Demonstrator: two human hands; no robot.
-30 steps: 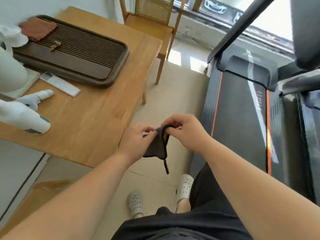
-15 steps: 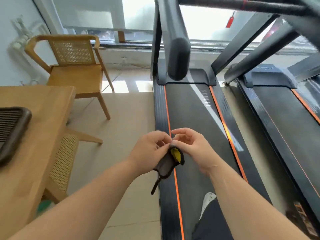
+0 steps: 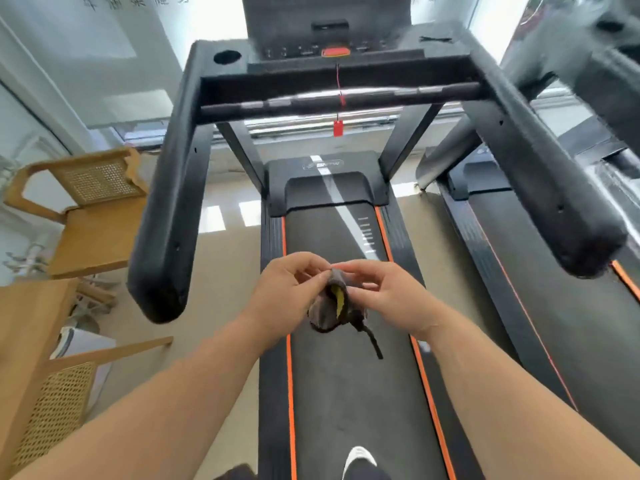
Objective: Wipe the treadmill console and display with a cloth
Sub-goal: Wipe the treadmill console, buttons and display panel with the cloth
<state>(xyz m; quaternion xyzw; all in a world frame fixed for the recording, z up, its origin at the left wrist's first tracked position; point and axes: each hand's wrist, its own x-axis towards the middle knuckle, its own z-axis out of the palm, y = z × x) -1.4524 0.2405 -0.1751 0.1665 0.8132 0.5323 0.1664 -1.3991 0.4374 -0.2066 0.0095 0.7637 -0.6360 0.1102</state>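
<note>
Cloth: small, dark, bunched, w/ a yellow bit inside (maybe a label, too blurred to tell). It's held over the treadmill belt, well short of the console. Left grip & right grip both pinch its top edge w/ fingertips, and a cord dangles below. Looks light, soft, floppy. Best wadded into one palm, flat face out.

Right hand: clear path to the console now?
Probably yes. The right hand holds the cloth with the left hand, below the console; only the crossbar lies between, and open space above it leaves a way.
</note>
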